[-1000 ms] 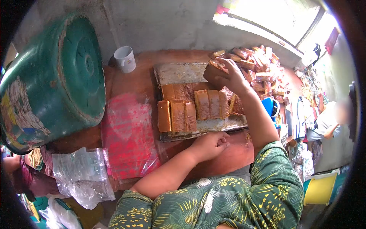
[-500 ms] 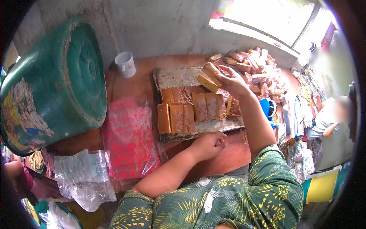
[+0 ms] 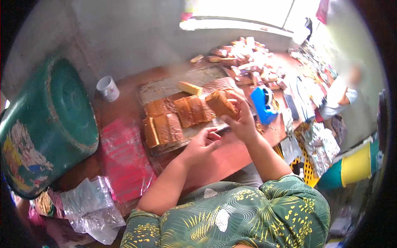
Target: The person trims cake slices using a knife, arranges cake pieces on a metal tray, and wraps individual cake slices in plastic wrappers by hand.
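right fingers (image 3: pixel 237 98) grip a blocky, spongy cake (image 3: pixel 220 104) over a mottled tray (image 3: pixel 165 87).

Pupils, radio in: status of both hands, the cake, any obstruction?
Right hand gripping cut cake. Left hand seemingly empty, by near edge of tray. More slices on tray. Blue dispenser beside right hand, not blocking.

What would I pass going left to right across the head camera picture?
Green plastic tub, round white mug, brown rectangular cake-like block held in the right hand, blue plastic tape dispenser, person in a pale shirt.
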The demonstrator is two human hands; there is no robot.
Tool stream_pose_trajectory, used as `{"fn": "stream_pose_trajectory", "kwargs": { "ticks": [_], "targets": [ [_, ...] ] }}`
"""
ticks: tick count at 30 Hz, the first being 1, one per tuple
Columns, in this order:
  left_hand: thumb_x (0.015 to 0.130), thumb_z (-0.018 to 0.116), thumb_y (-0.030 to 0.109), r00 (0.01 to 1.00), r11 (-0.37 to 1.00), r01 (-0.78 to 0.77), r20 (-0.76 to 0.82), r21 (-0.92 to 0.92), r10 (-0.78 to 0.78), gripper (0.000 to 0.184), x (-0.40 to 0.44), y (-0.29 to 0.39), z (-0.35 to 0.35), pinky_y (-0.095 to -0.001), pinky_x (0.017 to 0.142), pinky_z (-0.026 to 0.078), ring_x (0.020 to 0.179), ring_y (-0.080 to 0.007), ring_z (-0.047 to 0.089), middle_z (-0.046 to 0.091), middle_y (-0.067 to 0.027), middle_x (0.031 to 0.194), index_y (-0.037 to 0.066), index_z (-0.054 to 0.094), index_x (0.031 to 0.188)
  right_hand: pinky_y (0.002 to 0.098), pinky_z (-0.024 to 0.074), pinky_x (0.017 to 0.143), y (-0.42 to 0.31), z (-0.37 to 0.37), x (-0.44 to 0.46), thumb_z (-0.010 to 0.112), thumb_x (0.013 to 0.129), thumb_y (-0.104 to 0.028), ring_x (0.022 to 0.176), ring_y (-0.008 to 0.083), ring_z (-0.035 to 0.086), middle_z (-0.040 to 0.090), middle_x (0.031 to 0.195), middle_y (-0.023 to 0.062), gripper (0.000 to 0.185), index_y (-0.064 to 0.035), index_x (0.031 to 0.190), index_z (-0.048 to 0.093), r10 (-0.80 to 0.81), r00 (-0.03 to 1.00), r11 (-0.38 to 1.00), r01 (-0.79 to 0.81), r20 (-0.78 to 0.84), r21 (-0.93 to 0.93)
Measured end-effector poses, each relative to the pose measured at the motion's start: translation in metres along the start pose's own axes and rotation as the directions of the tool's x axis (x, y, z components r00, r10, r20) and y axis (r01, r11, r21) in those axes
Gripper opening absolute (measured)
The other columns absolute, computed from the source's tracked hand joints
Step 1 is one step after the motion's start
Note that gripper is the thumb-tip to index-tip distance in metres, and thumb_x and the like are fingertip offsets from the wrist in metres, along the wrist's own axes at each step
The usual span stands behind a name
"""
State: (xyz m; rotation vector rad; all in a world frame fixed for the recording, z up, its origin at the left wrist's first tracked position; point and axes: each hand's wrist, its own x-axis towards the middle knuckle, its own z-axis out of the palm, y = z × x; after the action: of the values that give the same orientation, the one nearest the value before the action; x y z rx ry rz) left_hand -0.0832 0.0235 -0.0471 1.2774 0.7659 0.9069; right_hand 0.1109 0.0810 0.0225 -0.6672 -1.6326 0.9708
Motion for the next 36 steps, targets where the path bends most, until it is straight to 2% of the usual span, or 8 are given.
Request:
{"fn": "stream_pose_trajectory", "kwargs": {
  "ticks": [4, 6, 7, 10, 15, 26, 30, 36],
  "targets": [
    [0.098, 0.074, 0.022, 0.999, 0.992, -0.034, 0.006, 0.123, 0.034, 0.066, -0.008, 0.015, 0.006, -0.0373, 0.099, 0.051, 0.111, -0.0182, 0.061, 0.058, -0.0096, 0.133, 0.006, 0.04, 0.153, 0.0357, 0.0528, 0.1, -0.012, -0.011, -0.056, 0.073, 0.094, 0.002, 0.118, 0.0202, 0.062, 0.058, 0.129, 0.0112, 0.074, -0.008, 0.156, 0.034, 0.129, 0.992, 0.981, -0.126, -0.01, 0.147],
    [0.095, 0.078, 0.02, 0.998, 0.983, -0.063, 0.003, 0.174, 0.063, 0.064, -0.009, 0.012, 0.009, -0.0339, 0.093, 0.055, 0.108, -0.0152, 0.064, 0.061, -0.0086, 0.128, 0.004, 0.046, 0.149, 0.0356, 0.053, 0.1, -0.021, -0.012, -0.071, 0.068, 0.099, -0.005, 0.117, 0.0207, 0.063, 0.059, 0.13, 0.0101, 0.068, -0.0099, 0.157, 0.034, 0.474, 0.881, 0.626, -0.338, 0.002, 0.703],
    [0.095, 0.077, 0.019, 0.997, 0.977, -0.073, 0.003, 0.202, 0.074, 0.062, -0.01, 0.008, 0.007, -0.0335, 0.092, 0.055, 0.108, -0.0152, 0.064, 0.061, -0.0088, 0.128, 0.004, 0.047, 0.148, 0.0403, 0.0543, 0.101, -0.014, -0.02, -0.083, 0.056, 0.106, -0.019, 0.116, 0.0249, 0.065, 0.058, 0.139, 0.013, 0.053, -0.0083, 0.155, 0.036, 0.429, 0.9, 0.517, -0.318, 0.081, 0.794],
    [0.097, 0.075, 0.015, 0.995, 0.987, -0.076, -0.046, 0.142, 0.084, 0.054, -0.009, 0.003, 0.003, -0.0281, 0.084, 0.054, 0.097, -0.0109, 0.063, 0.061, -0.0066, 0.124, 0.003, 0.051, 0.144, 0.0415, 0.0561, 0.098, -0.009, -0.028, -0.103, 0.046, 0.11, -0.023, 0.112, 0.0261, 0.067, 0.062, 0.134, 0.0145, 0.043, -0.0082, 0.15, 0.043, 0.425, 0.879, 0.23, -0.336, 0.216, 0.913],
    [0.097, 0.075, 0.015, 0.986, 0.992, -0.086, -0.136, 0.096, 0.099, 0.048, -0.011, -0.006, 0.008, -0.024, 0.077, 0.052, 0.088, -0.0064, 0.06, 0.063, -0.0024, 0.116, 0.004, 0.055, 0.14, 0.0434, 0.0556, 0.095, -0.006, -0.029, -0.126, 0.037, 0.113, -0.031, 0.103, 0.0266, 0.068, 0.064, 0.131, 0.0154, 0.04, -0.0094, 0.145, 0.049, 0.514, 0.815, 0.103, -0.371, 0.27, 0.923],
    [0.099, 0.073, 0.017, 0.964, 0.97, -0.086, -0.227, 0.229, 0.139, 0.045, -0.023, -0.016, 0.034, -0.0308, 0.096, 0.053, 0.109, -0.0131, 0.063, 0.066, -0.0079, 0.122, 0.001, 0.057, 0.138, 0.0409, 0.0552, 0.095, -0.01, -0.029, -0.14, 0.039, 0.112, -0.034, 0.106, 0.0239, 0.067, 0.062, 0.134, 0.0147, 0.044, -0.0116, 0.149, 0.045, 0.525, 0.808, 0.263, -0.453, 0.267, 0.852],
    [0.104, 0.067, 0.025, 0.969, 0.97, -0.222, -0.131, -0.097, 0.208, 0.067, -0.015, -0.032, 0.065, -0.0348, 0.107, 0.046, 0.128, -0.0179, 0.054, 0.052, -0.0105, 0.145, -0.001, 0.035, 0.157, 0.0381, 0.0539, 0.094, -0.02, -0.023, -0.14, 0.04, 0.112, -0.033, 0.109, 0.0214, 0.065, 0.062, 0.134, 0.0121, 0.045, -0.0098, 0.15, 0.044, 0.538, 0.802, 0.353, -0.495, 0.261, 0.794],
    [0.108, 0.054, 0.029, 0.999, 0.841, 0.016, -0.015, -0.541, -0.029, 0.055, -0.018, -0.022, 0.09, -0.0502, 0.114, 0.044, 0.132, -0.0306, 0.056, 0.054, -0.0146, 0.145, 0.002, 0.038, 0.153, 0.0318, 0.0535, 0.092, -0.012, -0.016, -0.146, 0.059, 0.107, -0.023, 0.108, 0.0157, 0.062, 0.062, 0.12, 0.0071, 0.043, -0.0051, 0.143, 0.044, 0.605, 0.77, 0.469, -0.551, 0.204, 0.69]
  ]
}}
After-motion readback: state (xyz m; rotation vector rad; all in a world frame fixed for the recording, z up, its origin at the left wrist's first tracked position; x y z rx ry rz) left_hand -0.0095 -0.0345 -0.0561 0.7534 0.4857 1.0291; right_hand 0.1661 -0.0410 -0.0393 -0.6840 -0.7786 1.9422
